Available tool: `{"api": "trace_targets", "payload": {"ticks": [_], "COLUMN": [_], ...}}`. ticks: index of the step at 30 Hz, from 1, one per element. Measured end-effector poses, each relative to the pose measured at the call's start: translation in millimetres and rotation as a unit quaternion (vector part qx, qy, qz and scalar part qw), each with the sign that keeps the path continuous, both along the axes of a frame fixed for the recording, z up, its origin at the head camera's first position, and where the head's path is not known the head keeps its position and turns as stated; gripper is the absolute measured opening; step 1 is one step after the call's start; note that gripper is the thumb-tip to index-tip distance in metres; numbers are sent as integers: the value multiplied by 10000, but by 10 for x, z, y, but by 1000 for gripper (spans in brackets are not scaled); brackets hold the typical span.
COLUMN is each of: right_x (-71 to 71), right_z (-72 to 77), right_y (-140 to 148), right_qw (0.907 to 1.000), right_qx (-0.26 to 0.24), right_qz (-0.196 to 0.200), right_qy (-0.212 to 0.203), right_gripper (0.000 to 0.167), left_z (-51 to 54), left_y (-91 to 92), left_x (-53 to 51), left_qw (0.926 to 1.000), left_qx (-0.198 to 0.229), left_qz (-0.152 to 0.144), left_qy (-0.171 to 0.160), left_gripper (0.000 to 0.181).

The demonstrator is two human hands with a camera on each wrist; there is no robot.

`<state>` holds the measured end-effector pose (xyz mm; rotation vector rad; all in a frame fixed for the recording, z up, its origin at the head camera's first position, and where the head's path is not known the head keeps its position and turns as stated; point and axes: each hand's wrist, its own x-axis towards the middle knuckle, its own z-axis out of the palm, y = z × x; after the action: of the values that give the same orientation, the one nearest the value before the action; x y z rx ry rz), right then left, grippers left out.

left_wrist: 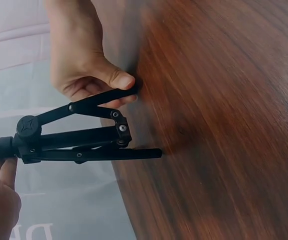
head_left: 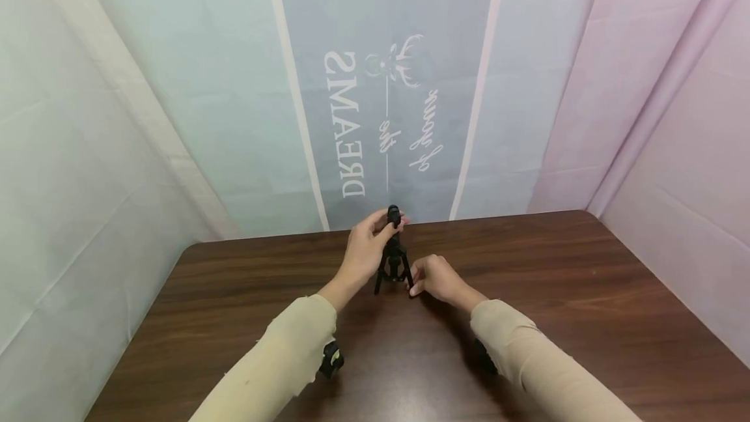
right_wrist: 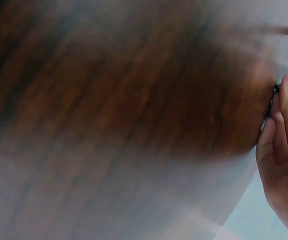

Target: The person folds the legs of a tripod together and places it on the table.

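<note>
A small black tripod [head_left: 395, 250] stands roughly upright near the table's far edge, its legs spread. High up, my left hand [head_left: 364, 251] grips its head, fingers wrapped behind and thumb in front. My right hand [head_left: 439, 279] pinches one leg [left_wrist: 116, 94] close to its foot, between thumb and fingers. In the left wrist view the hinged braces [left_wrist: 123, 128] between the legs show clearly. At the right wrist view's edge, only the fingers of my right hand [right_wrist: 284, 145] and bits of the tripod appear. Whether every foot touches the table, I cannot tell.
Dark brown wood-grain table [head_left: 556, 292] lies under both arms. Behind its far edge hangs a fabric backdrop [head_left: 381, 12] with mirrored lettering, and pale cloth walls [head_left: 691, 168] close in the sides. A black device [head_left: 331, 358] with a green mark sits beneath the left sleeve.
</note>
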<state>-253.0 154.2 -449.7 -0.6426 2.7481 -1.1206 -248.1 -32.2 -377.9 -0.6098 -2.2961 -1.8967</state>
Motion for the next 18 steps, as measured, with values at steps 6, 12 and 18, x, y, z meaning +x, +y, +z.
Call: {"api": "trace_targets", "payload": {"ticks": [6, 12, 18], "right_x": [-24, -56, -65], "right_z": [18, 26, 35], "right_y": [-48, -131, -137], "right_qw": [9997, 9995, 9992], "right_qx": [105, 133, 125], "right_qz": [-182, -283, -339], "right_qy": [-79, -69, -194], "right_gripper": [16, 17, 15], "left_z": [1, -17, -6], "left_y": [-50, -92, -135], "left_x": [-11, -34, -83], "left_qw": [9999, 9999, 10000], "left_qx": [130, 140, 19], "left_qz": [-76, 43, -35], "left_qy": [-42, -32, -79], "left_gripper": [27, 27, 28]}}
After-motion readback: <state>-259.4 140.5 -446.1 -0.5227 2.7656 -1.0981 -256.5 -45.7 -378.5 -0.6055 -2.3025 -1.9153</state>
